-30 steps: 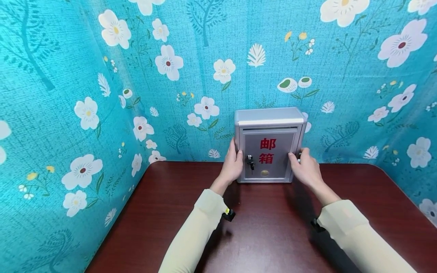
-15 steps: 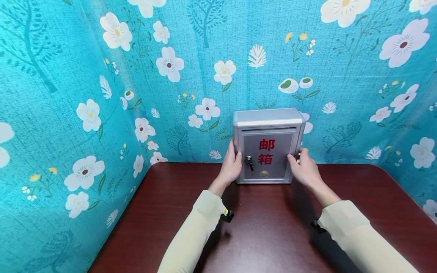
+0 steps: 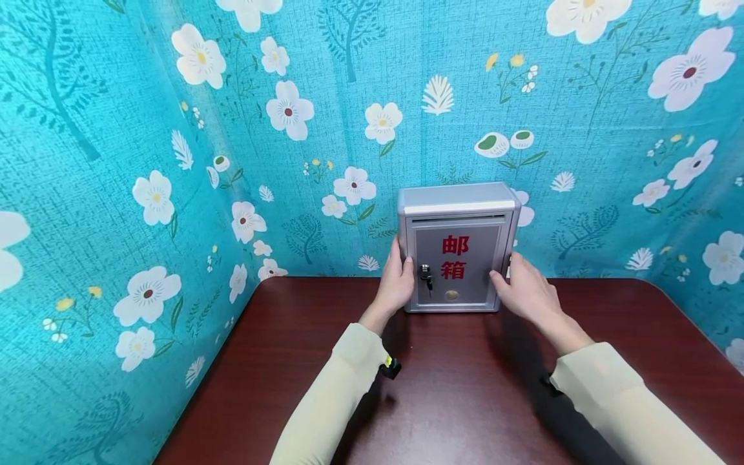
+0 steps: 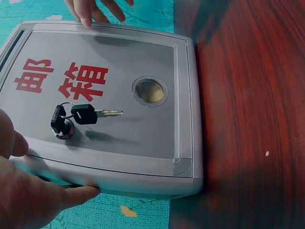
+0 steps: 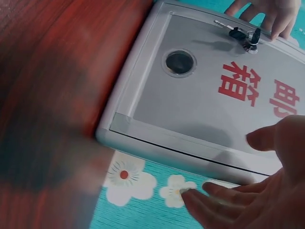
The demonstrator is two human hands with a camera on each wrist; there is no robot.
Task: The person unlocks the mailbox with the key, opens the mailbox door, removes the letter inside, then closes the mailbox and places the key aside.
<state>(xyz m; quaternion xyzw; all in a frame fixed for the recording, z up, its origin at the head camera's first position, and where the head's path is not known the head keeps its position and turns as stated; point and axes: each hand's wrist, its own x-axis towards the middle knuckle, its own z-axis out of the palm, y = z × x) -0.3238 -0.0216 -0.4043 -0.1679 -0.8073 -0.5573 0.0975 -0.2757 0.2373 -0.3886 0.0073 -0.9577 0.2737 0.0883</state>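
Note:
A silver metal mailbox [image 3: 451, 258] with red lettering stands upright at the back of the table. A slot runs under its lid, and a small round window [image 4: 149, 91] sits low on its door. Two black-headed keys [image 4: 86, 114] hang at the lock, one of them in it. My left hand [image 3: 396, 282] holds the box's left side, thumb at the front edge and a finger along the side. Beside the right edge is my right hand [image 3: 527, 289], its thumb raised off the front and its fingers loosely extended, apart from the side in the right wrist view.
The dark red wooden table [image 3: 325, 349] spreads in front of the mailbox. Directly behind it hangs a turquoise flowered cloth [image 3: 325, 77], which also covers the left and right sides. Black wrist cameras sit at both cream sleeves [image 3: 599, 374].
My right hand has loosened from the mailbox's right side, its wrist shifting slightly to the right. The left hand keeps its hold, and the mailbox stays in place.

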